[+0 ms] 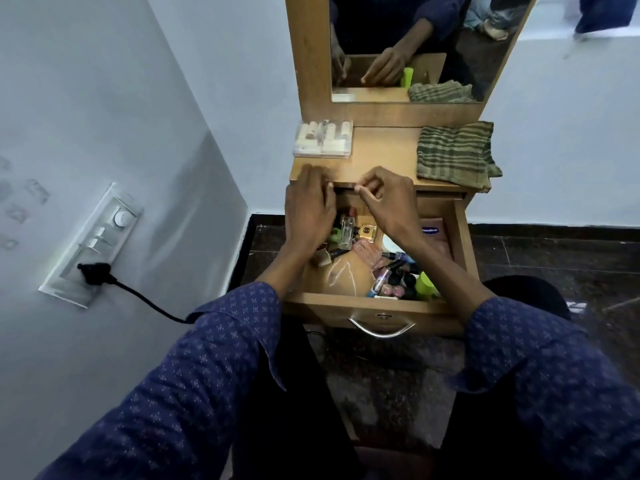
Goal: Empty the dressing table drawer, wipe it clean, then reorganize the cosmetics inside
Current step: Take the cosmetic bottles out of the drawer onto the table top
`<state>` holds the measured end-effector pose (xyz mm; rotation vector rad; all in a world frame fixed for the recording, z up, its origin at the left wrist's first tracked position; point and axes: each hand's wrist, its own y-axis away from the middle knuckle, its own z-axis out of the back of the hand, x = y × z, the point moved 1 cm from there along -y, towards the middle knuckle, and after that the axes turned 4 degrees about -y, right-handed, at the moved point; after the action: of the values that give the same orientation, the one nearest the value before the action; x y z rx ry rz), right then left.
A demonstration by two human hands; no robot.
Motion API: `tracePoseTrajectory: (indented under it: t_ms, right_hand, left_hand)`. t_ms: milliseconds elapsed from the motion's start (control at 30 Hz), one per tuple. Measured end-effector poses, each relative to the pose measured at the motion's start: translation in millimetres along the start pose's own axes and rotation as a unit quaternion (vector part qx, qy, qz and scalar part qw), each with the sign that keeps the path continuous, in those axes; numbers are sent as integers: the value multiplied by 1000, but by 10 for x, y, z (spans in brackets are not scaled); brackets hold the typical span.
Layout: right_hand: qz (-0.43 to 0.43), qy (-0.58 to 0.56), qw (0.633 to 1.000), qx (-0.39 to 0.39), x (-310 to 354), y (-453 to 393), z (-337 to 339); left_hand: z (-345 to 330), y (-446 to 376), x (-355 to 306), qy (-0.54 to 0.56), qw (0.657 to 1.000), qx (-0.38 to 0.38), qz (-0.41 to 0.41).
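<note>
Reaching over one open drawer (377, 306) crammed with cosmetics (391, 271), two hands meet at the tabletop edge: left hand (308, 209) blurred, fingers unclear; right hand (384, 199) curled, fingertips pinching together; one cloth (453, 154) lies above.

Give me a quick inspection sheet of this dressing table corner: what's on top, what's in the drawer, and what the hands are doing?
Surface: wooden tabletop below a mirror.
Job's things: drawer pulled open, still full of mixed cosmetics, among them a glass bottle and a green container.
Cleaning cloth: folded striped cloth on the tabletop's right side.
Clutter: clear plastic case on the tabletop's left rear.
Hands: left hand reaches over the drawer's back; right hand has curled fingers at the tabletop's front edge; any small item pinched is too small to tell.
Cables: black plug and cable in the wall switchboard.
Surroundings: pale walls, dark stone floor.
</note>
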<state>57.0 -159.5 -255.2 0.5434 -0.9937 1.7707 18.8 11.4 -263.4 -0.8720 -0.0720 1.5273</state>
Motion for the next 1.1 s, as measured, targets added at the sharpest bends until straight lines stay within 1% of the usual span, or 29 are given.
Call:
tracePoseTrajectory:
  t_ms: [100, 167, 233, 367, 467, 567, 667, 767, 867, 1000, 1100]
  right_hand:
    - [-50, 11, 997, 58, -183, 264, 2]
    - [-77, 36, 992, 90, -258, 377, -5]
    - [-96, 63, 988, 104, -284, 419, -18]
    - [-127, 136, 971, 150, -326, 442, -98]
    - [-123, 182, 961, 170, -340, 489, -127]
    - [-102, 218, 954, 178, -309, 502, -107]
    - [-77, 236, 948, 197, -268, 529, -79]
    - [-67, 238, 948, 199, -209, 561, -57]
    - [-86, 205, 958, 183, -184, 553, -42]
    - [-135, 110, 973, 148, -226, 517, -9]
    - [-145, 74, 977, 136, -225, 499, 6]
  left_hand:
    - [-105, 265, -26, -33, 996, 80, -4]
    - [-195, 380, 5, -96, 988, 118, -9]
    - [-246, 420, 15, -152, 979, 135, -8]
    - [-311, 436, -1, -215, 964, 158, -4]
    - [-340, 472, -4, -232, 958, 170, -9]
    - [-308, 486, -29, -212, 961, 176, -8]
    - [-273, 477, -27, -154, 972, 179, 14]
    - [-247, 466, -19, -94, 980, 171, 37]
    - [-208, 459, -52, -35, 985, 155, 61]
    - [-203, 446, 11, 42, 983, 147, 100]
    - [-127, 417, 2, 97, 982, 111, 116]
